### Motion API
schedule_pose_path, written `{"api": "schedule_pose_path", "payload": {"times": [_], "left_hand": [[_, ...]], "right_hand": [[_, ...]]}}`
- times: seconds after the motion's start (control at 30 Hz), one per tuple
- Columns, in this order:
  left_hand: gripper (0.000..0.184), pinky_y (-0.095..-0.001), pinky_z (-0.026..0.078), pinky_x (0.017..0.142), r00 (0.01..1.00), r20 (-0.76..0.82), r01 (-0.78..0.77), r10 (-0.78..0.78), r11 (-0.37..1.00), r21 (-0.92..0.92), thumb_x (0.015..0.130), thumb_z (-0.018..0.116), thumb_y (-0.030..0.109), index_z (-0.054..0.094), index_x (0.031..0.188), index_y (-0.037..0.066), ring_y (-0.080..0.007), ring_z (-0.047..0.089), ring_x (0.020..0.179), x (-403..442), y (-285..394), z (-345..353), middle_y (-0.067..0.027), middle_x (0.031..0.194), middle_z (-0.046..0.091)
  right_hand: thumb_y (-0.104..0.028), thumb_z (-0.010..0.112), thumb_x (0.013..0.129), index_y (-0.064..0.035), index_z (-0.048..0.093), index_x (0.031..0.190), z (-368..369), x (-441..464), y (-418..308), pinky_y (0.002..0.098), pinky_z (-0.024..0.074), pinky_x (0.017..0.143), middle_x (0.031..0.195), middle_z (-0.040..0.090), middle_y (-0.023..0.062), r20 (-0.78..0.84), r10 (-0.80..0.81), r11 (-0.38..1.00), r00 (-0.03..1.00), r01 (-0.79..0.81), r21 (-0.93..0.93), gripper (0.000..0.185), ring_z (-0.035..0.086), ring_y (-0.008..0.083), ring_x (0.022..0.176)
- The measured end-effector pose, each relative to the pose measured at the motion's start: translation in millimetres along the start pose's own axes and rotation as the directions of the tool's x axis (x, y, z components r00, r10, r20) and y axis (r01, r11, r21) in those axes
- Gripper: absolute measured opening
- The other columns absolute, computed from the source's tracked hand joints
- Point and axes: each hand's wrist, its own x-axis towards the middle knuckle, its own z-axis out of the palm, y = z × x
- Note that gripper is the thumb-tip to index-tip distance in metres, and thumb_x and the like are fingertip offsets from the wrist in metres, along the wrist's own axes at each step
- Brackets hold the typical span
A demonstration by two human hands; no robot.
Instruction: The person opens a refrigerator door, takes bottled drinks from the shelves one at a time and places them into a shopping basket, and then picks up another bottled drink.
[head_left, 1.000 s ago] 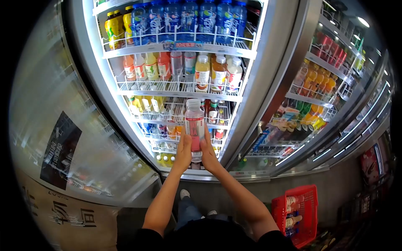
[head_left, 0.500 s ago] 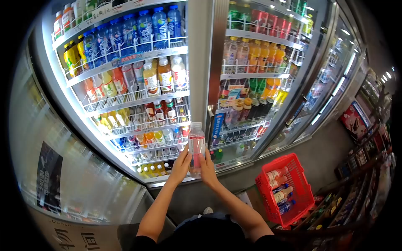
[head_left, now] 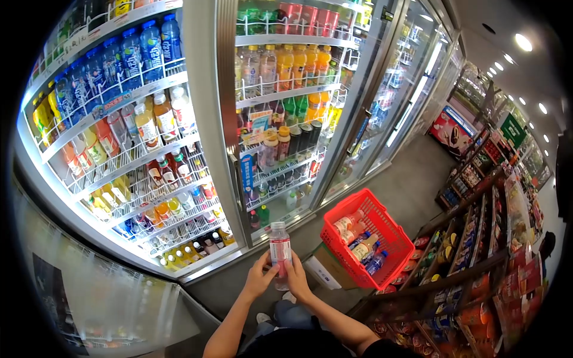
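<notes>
Both my hands hold one clear plastic drink bottle (head_left: 280, 250) upright in front of me, its label white and red-pink. My left hand (head_left: 261, 277) wraps its left side, with the thumb across the front. My right hand (head_left: 296, 279) grips the lower right side. Some fingers are hidden behind the bottle. To the right, a red shopping basket (head_left: 392, 235) rests on a cardboard box (head_left: 338, 268), with several drink bottles (head_left: 362, 246) lying inside it.
An open drinks fridge (head_left: 209, 119) stands at left, its shelves full of bottles. More fridges with glass doors (head_left: 361, 122) run along the wall. Snack shelves (head_left: 459, 256) line the right side. A glass door (head_left: 113, 304) is at lower left.
My view has swung right, so the fridge sits further left and more of the aisle shows. The bottle, still in both hands, is now in front of the floor and nearer the basket.
</notes>
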Motion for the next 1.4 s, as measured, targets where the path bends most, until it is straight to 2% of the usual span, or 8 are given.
{"api": "schedule_pose_path", "payload": {"times": [0.07,0.53,0.6,0.87,0.97,1.07,1.17,1.4], "left_hand": [[0.058,-0.0297,0.05,0.078,0.994,0.045,0.106,-0.099,0.978,-0.177,0.091,0.066,0.028,0.046,0.14,0.002,-0.0159,0.061,0.087,-0.7,3.8,19.5,-0.01,0.104,0.065],[0.05,-0.0258,0.049,0.084,0.954,0.293,0.15,-0.063,0.946,-0.286,0.097,0.059,0.02,0.045,0.141,-0.001,-0.0106,0.059,0.097,80.2,41.0,186.2,-0.0081,0.114,0.063],[0.049,-0.0265,0.048,0.086,0.939,0.342,0.147,-0.036,0.941,-0.305,0.098,0.058,0.02,0.045,0.141,0.0,-0.0104,0.058,0.1,93.1,43.5,214.7,-0.0088,0.118,0.061],[0.047,-0.0266,0.048,0.086,0.902,0.431,0.014,-0.003,1.0,-0.022,0.095,0.061,0.02,0.051,0.135,-0.002,-0.0151,0.058,0.099,132.1,32.1,296.4,-0.0114,0.12,0.053],[0.049,-0.0333,0.038,0.105,0.88,0.474,0.02,-0.004,0.999,-0.028,0.097,0.056,0.021,0.046,0.139,-0.003,-0.0236,0.044,0.131,138.6,22.6,316.2,-0.0188,0.142,0.044],[0.05,-0.0342,0.036,0.108,0.845,0.528,0.062,-0.082,0.996,0.057,0.096,0.056,0.02,0.045,0.139,-0.004,-0.0252,0.039,0.136,149.1,24.1,321.9,-0.02,0.147,0.04],[0.049,-0.032,0.043,0.1,0.836,0.538,0.051,-0.106,0.992,0.117,0.095,0.058,0.019,0.047,0.137,-0.004,-0.0224,0.05,0.124,162.6,11.5,329.5,-0.0167,0.138,0.047],[0.042,-0.031,0.047,0.09,0.748,0.647,0.001,-0.148,0.975,0.221,0.095,0.056,0.013,0.051,0.132,-0.003,-0.0183,0.057,0.107,200.2,-53.3,341.6,-0.0118,0.118,0.06]], "right_hand": [[-0.028,0.046,0.1,-0.0003,0.041,0.141,-17.5,-3.8,1.4,0.036,0.039,0.102,0.129,0.051,0.0199,-0.033,-0.036,0.998,0.999,0.034,-0.046,0.049,0.051,0.0279,0.12],[-0.028,0.043,0.102,0.0021,0.038,0.142,-168.6,23.6,-32.9,0.0363,0.0372,0.104,0.134,0.048,0.0225,-0.36,-0.138,0.987,0.923,0.098,-0.127,0.05,0.048,0.0292,0.125],[-0.025,0.038,0.104,0.0006,0.038,0.141,-194.4,28.6,-36.1,0.032,0.0382,0.102,0.131,0.051,0.0142,-0.413,-0.127,0.988,0.902,0.079,-0.132,0.045,0.05,0.0206,0.119],[-0.027,0.039,0.104,-0.0003,0.043,0.139,-283.4,35.4,-38.6,0.0313,0.0404,0.099,0.124,0.056,0.0131,-0.439,-0.154,0.982,0.885,0.086,-0.17,0.044,0.053,0.0179,0.113],[-0.028,0.041,0.104,0.0,0.045,0.136,-299.2,33.2,-41.5,0.0294,0.0424,0.095,0.119,0.059,0.0113,-0.448,-0.061,0.995,0.892,0.019,-0.097,0.043,0.055,0.0162,0.107],[-0.03,0.044,0.103,-0.0016,0.046,0.135,-313.0,42.6,-17.9,0.0283,0.0443,0.091,0.115,0.061,0.0108,-0.462,-0.045,0.996,0.886,0.005,-0.088,0.043,0.056,0.0148,0.102],[-0.031,0.051,0.101,-0.004,0.043,0.136,-315.7,46.3,-26.8,0.0288,0.0489,0.079,0.106,0.064,0.0104,-0.533,0.13,0.982,0.836,-0.182,-0.046,0.044,0.059,0.0139,0.089],[-0.027,0.056,0.099,-0.0013,0.041,0.131,-337.1,70.5,38.7,0.0301,0.0521,0.073,0.105,0.066,0.0141,-0.6,0.218,0.944,0.77,-0.322,-0.069,0.044,0.064,0.0162,0.086]]}}
